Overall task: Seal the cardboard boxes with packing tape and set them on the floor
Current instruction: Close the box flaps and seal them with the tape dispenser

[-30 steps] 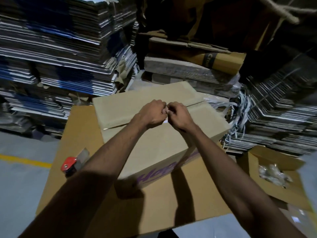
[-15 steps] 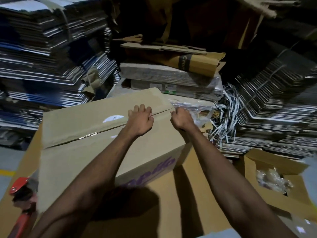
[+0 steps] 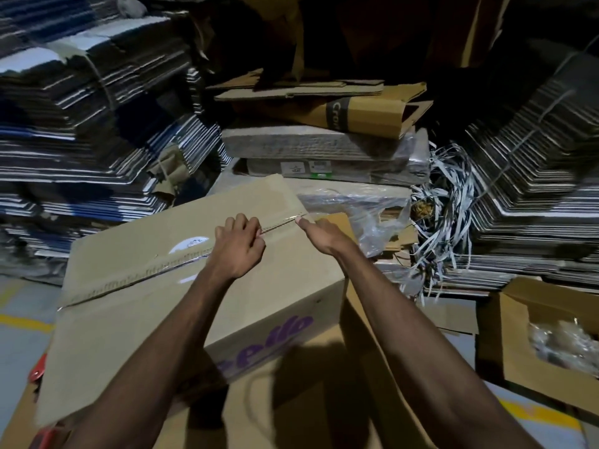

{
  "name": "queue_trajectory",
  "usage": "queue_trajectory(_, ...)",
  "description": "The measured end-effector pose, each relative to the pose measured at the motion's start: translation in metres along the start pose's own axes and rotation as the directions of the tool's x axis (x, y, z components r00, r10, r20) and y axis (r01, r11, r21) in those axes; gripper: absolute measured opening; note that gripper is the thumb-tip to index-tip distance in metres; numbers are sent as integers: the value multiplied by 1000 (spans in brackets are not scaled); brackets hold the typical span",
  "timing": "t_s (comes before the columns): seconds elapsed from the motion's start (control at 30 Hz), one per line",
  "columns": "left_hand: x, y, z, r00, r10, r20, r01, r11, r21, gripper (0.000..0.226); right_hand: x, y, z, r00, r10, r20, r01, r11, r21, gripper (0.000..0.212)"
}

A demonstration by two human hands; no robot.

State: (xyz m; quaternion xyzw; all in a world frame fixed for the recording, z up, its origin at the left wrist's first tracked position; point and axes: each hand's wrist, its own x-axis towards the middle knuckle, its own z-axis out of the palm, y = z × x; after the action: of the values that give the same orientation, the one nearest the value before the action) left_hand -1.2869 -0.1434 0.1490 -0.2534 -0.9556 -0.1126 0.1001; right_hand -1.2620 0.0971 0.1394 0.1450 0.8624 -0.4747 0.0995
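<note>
Cardboard box [image 3: 136, 319] flaps shut (purple lettering on side), we see left hand [image 3: 238, 251] curled loosely on centre seam [image 3: 129, 283], right hand [image 3: 319, 236] flat, fingers extended at seam's far end, neither gripping anything.

Two bare forearms enter from 6 o'clock and run toward 12, lean and uncovered along their whole visible length. The left hand [image 3: 238, 251] and right hand [image 3: 324, 234] are ungloved, fingers bare.

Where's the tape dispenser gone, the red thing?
Only a red sliver of the tape dispenser shows at the left edge of the head view, tucked behind the lower left corner of the cardboard box.
</note>
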Motion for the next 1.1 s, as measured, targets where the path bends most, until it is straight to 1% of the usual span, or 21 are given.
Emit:
queue_trajectory(0.07, 0, 1, 0, 1000, -8, -6, 8, 1000, -6, 27, 0, 0, 4, 983, -137, -121, 137, 991, -9, 67)
queue_trajectory(0.1, 0, 1, 1, 1000, -9, -11, 9, 1000, -3, 25, 1, 2, 6, 975, -186, -121, 188, 982, 2, 60)
queue_trajectory(0.13, -1, 0, 1, 1000, -9, -16, 9, 1000, -2, 23, 2, 2, 5, 978, -194, -76, 197, 979, 42, 59)
queue_trajectory(0.2, -1, 0, 2, 1000, -14, -17, 14, 1000, -8, 21, 9, 5, 1, 992, -104, 73, 94, 987, 130, 75)
queue_trajectory(0.23, 0, 1, 2, 1000, -15, -13, 14, 1000, -8, 22, 10, 6, -1, 992, -51, 117, 35, 991, 133, 86)
queue_trajectory(0.27, 0, 1, 1, 1000, -17, -11, 17, 1000, -9, 22, 13, 7, 0, 993, -10, 120, -4, 993, 114, 93)
queue_trajectory(0.33, 0, 2, 1, 1000, -23, -12, 23, 1000, -12, 22, 10, 6, 3, 1000, -4, 11, 4, 1000, 8, 93)
queue_trajectory(0.37, 0, 2, 1, 1000, -23, -10, 23, 1000, -11, 22, 6, 4, 4, 995, -74, -74, 71, 996, -45, 85)
queue_trajectory(0.4, 0, 1, 1, 1000, -21, -8, 21, 1000, -10, 22, 4, 4, 6, 973, -188, -135, 179, 981, -79, 74)
queue_trajectory(0.43, -1, 1, 1, 1000, -19, -8, 19, 1000, -8, 22, 1, 3, 6, 947, -290, -139, 279, 956, -93, 65)
queue_trajectory(0.47, -1, 0, 1, 1000, -17, -10, 17, 1000, -9, 22, 0, 3, 5, 934, -341, -107, 334, 940, -74, 60)
queue_trajectory(0.5, -1, 1, 0, 1000, -17, -11, 17, 1000, -13, 23, 1, 2, 3, 937, -342, -65, 340, 940, -37, 58)
queue_trajectory(0.6, -1, 2, -1, 1000, -18, -6, 18, 1000, -22, 24, 6, 5, -1, 976, -217, 24, 218, 976, -22, 67)
queue_trajectory(0.8, -8, 6, -8, 1000, -12, -1, 12, 999, -46, 29, 7, 2, -6, 997, 9, 81, 1, 992, -123, 106)
queue_trajectory(0.87, -15, 3, -12, 1000, 2, -25, -4, 996, -85, 26, 3, -2, -5, 998, 40, 40, -31, 980, -199, 108)
queue_trajectory(0.9, -20, -1, -15, 999, 13, -32, -17, 992, -122, 23, -4, -8, -3, 1000, 3, -13, -7, 964, -264, 101)
queue_trajectory(0.93, -27, -6, -18, 999, 35, -37, -40, 985, -165, 22, -9, -14, 0, 993, -68, -98, 29, 935, -353, 88)
queue_trajectory(0.97, -34, -12, -21, 997, 62, -38, -69, 976, -205, 24, -15, -20, 5, 968, -168, -184, 67, 887, -457, 74)
queue_trajectory(1.0, -41, -20, -24, 994, 97, -40, -104, 967, -231, 27, -20, -27, 11, 937, -262, -232, 96, 829, -551, 63)
queue_trajectory(1.03, -49, -27, -29, 991, 127, -39, -132, 962, -237, 31, -25, -35, 18, 919, -322, -227, 121, 779, -615, 59)
queue_trajectory(1.1, -66, -48, -37, 987, 153, -42, -159, 965, -208, 34, -28, -48, 39, 916, -377, -137, 186, 703, -686, 64)
